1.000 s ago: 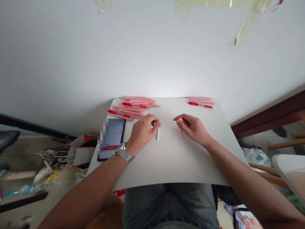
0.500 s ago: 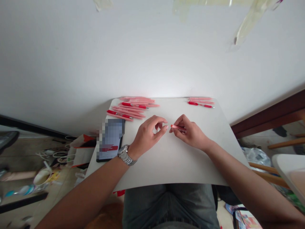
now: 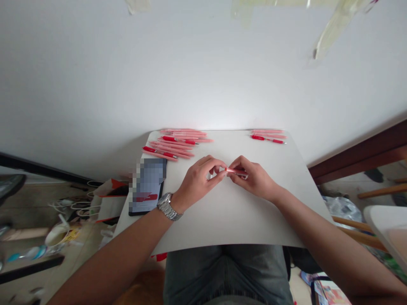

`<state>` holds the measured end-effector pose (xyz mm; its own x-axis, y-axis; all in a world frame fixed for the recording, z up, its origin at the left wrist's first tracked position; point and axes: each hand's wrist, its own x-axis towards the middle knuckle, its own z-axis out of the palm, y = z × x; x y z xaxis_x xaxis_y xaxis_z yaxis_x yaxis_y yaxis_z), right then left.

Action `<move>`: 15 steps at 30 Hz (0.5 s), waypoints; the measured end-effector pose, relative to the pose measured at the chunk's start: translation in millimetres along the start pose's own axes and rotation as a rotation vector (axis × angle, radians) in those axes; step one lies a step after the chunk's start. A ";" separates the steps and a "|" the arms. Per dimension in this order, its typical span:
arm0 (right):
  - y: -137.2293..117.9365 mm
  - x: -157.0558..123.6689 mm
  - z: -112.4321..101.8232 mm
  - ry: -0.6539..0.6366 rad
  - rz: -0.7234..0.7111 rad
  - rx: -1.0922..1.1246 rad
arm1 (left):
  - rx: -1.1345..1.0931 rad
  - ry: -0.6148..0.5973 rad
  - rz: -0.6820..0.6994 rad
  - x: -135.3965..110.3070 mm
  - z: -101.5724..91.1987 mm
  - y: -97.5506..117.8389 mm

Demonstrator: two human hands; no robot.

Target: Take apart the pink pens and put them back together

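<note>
Over the middle of the white table [image 3: 222, 220], my right hand [image 3: 256, 180] grips a slim pink pen [image 3: 237, 171], its near end pointing left. The thumb and forefinger of my left hand [image 3: 199, 178] pinch that left end, so both hands meet at the pen. Part of the pen is hidden by the right fingers. A pile of pink pens [image 3: 171, 147] lies at the table's back left, with a red pen [image 3: 178, 140] and another red pen [image 3: 160, 152] on top. At the back right are several pink pens [image 3: 269, 132] and one red pen [image 3: 268, 139].
A phone or tablet [image 3: 149, 186] with a blurred screen lies at the table's left edge, beside my watch [image 3: 168, 206]. A wall [image 3: 203, 76] rises behind the table. Bags and a cup [image 3: 57, 235] stand on the floor to the left.
My left hand has moved slightly right, and its fingertips have closed on the pen's left end. The pen has levelled a little in my right hand. The pens on the table have not moved.
</note>
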<state>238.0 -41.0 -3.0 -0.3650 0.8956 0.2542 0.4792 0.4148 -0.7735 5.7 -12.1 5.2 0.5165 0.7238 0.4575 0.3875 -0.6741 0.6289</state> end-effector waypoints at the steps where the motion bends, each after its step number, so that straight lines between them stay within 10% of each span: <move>1: 0.0 0.1 0.0 -0.001 -0.005 0.003 | -0.001 -0.004 0.001 0.0 0.0 -0.1; 15: 3.2 5.5 -9.8 0.087 0.050 0.082 | -0.018 0.090 -0.042 0.0 -0.4 -3.6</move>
<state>245.4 -33.1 1.6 -0.2697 0.9271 0.2605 0.4270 0.3576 -0.8306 4.0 -9.6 3.2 0.4293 0.7619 0.4849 0.3930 -0.6410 0.6593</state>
